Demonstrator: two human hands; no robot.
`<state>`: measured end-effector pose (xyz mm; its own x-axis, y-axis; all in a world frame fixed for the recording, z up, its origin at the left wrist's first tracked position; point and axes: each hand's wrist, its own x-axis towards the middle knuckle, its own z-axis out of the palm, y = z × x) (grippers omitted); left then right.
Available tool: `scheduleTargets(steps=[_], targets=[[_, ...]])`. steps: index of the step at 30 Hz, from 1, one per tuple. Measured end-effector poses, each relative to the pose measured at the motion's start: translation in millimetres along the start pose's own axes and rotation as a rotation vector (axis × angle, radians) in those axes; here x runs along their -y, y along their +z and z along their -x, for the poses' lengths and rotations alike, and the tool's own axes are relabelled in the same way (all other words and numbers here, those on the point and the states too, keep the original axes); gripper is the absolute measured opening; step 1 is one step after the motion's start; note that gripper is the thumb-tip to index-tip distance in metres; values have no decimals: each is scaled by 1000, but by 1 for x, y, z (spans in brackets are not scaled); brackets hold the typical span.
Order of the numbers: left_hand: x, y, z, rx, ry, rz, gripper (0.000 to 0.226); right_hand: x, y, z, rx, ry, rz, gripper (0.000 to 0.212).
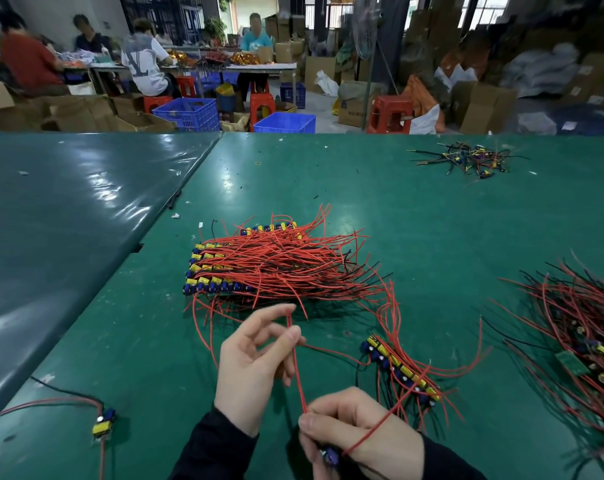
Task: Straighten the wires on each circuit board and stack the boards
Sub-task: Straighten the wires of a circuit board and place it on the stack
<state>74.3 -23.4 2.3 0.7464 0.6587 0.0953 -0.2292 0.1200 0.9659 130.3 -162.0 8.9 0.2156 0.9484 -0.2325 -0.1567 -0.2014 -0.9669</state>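
Green counter (432,220) at bottom centre of frame: right hand (359,431) grips a small circuit board (330,457), fingers curled round it, while the left hand (255,365) pinches its red wire (298,379) and pulls it taut. Finished stack (221,268) sits mid-frame. Tugging too hard could probably snap the solder joint, or snag the loop crossing the right hand.

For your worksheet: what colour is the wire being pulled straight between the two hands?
Red: the wire shows best in the head view.
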Motion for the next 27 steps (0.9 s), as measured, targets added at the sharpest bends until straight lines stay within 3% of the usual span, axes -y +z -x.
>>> scheduleTargets(steps=[3, 5, 9, 18, 23, 27], targets=[[0, 1, 0, 95, -108, 4, 16, -4, -1, -3, -86, -40, -1, 32], [2, -1, 0, 78, -94, -5, 7, -5, -3, -5, -110, -53, 12, 32], [6, 0, 1, 16, -23, -75, 11, -8, -6, -7, -145, -63, 52, 34], [7, 0, 0, 114, -144, -166, 18, -11, -3, -7, -139, -9, -26, 32], [7, 0, 0, 127, -173, -170, 23, -12, -5, -5, -134, 23, -3, 44], [9, -1, 0, 167, -189, -110, 23, -9, -6, -5, -101, 14, 16, 37]])
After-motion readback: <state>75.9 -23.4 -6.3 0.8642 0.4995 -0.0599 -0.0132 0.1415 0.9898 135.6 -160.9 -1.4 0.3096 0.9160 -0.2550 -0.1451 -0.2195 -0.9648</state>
